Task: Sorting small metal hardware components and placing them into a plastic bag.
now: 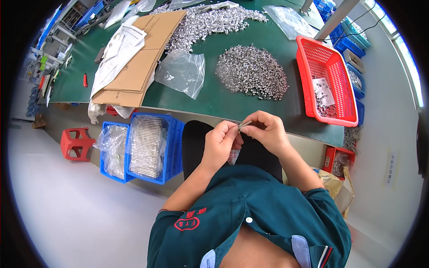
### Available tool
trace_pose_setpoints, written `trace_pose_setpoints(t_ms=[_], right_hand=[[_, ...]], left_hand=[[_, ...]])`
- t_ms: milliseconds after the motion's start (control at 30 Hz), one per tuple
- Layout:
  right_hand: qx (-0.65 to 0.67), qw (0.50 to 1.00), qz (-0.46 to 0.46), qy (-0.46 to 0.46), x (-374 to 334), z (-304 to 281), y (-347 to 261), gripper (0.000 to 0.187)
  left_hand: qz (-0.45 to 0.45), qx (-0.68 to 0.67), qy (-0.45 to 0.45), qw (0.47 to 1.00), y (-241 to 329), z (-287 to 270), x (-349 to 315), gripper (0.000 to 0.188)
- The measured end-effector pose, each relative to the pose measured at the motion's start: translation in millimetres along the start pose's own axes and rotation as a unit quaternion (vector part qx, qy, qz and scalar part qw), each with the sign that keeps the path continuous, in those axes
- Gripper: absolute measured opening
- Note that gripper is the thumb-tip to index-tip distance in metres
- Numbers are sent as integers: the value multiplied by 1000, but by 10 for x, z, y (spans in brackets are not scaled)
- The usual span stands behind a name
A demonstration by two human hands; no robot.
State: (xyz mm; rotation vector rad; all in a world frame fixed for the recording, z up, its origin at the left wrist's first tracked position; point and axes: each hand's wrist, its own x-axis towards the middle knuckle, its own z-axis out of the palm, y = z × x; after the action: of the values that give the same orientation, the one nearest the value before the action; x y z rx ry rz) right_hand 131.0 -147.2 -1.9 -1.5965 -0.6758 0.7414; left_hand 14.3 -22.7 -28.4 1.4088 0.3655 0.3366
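Observation:
Both my hands meet just off the near edge of the green table, above my lap. My right hand (270, 134) pinches a small, thin, metallic-looking piece (244, 125) between thumb and forefinger. The fingertips of my left hand (218, 144) close at the other end of it; whatever they grip is too small and covered to make out. Beyond the hands, a heap of small silvery metal rings (252, 71) lies on the table. A red plastic basket (328, 118) to its right holds some small metal parts and a white paper slip (322, 91).
A larger pile of shiny metal parts (210, 24) spreads at the back. Flattened cardboard (129, 78), papers (118, 56) and a clear plastic bag (183, 73) lie left of the rings. Blue crates (176, 147) and a red stool (76, 143) stand on the floor at left.

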Motion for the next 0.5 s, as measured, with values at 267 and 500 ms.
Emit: trace_pose_setpoints(t_ms=[267, 500], right_hand=[[-125, 991, -50, 16, 122, -125, 19, 21], [-415, 869, -191, 190, 504, -281, 297, 17]], left_hand=[[-116, -160, -14, 980, -162, -88, 26, 18], [-122, -146, 18, 982, -209, -143, 26, 18]])
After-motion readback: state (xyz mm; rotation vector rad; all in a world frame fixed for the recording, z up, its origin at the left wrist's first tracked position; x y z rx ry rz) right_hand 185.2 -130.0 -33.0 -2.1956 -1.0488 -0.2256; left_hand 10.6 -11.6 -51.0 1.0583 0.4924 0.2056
